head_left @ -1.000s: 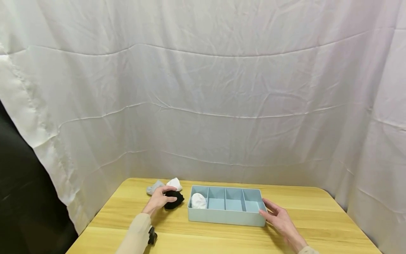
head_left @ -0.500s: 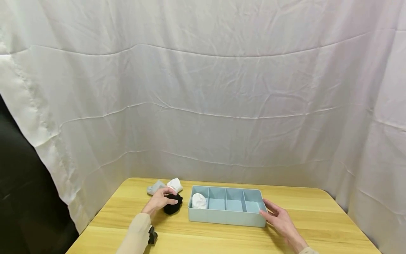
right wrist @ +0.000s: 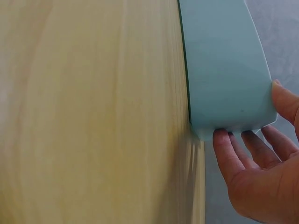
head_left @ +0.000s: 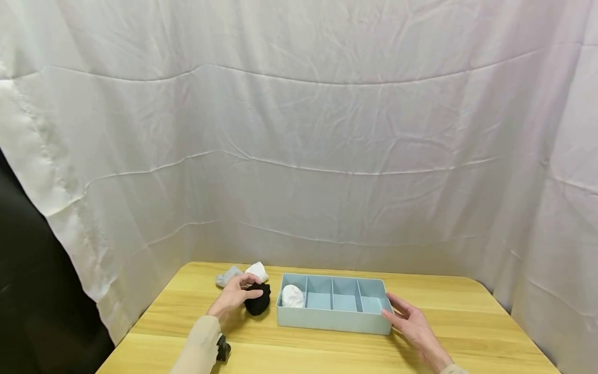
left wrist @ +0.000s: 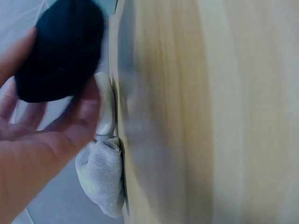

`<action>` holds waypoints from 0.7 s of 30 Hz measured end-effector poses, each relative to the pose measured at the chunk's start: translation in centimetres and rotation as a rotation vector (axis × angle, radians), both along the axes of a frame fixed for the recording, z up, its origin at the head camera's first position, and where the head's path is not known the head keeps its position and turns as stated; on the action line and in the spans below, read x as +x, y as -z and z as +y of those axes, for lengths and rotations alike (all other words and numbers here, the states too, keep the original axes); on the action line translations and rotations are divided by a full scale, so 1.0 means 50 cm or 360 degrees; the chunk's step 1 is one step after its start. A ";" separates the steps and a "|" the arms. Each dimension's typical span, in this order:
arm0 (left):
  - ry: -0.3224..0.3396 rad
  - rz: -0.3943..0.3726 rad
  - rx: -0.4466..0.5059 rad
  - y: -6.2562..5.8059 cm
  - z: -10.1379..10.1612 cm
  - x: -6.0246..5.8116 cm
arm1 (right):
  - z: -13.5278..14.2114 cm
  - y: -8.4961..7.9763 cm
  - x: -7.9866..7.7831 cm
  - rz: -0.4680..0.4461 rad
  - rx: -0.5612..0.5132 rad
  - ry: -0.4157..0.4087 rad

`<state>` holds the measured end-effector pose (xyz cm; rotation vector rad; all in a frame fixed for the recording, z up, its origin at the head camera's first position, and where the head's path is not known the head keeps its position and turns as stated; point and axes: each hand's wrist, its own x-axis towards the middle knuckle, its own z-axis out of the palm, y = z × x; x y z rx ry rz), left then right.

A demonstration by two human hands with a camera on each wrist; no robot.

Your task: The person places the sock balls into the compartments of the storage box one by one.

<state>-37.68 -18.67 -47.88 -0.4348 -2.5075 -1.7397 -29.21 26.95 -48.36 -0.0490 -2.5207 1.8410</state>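
My left hand (head_left: 235,293) holds a balled-up black sock (head_left: 258,299) between thumb and fingers, left of the box. In the left wrist view the dark sock (left wrist: 65,51) shows raised off the wood. Around the right end of a light blue divided box (head_left: 334,319) my right hand (head_left: 413,324) grips, thumb at the front corner. The right wrist view has its fingertips (right wrist: 222,137) against the box's end wall (right wrist: 229,70). A balled white sock (head_left: 292,296) lies in the leftmost compartment; the other compartments hold nothing.
Behind my left hand lie a grey sock bundle (head_left: 228,276) and a white sock bundle (head_left: 258,270), side by side on the wooden table (head_left: 289,350). A pale curtain (head_left: 327,202) hangs along the table's back and sides.
The black sock has turned in my left hand and shifted slightly, first towards me, then a little right. My right hand and the box have stayed put.
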 end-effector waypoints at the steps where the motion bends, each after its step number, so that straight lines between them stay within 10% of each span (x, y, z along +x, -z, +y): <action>1: 0.0003 0.0027 0.0012 -0.003 0.002 0.000 | 0.000 0.000 0.000 -0.0006 -0.0006 0.0007; 21: -0.0154 0.0173 0.0261 -0.024 0.062 0.002 | 0.003 -0.001 0.003 -0.0013 0.0007 0.0003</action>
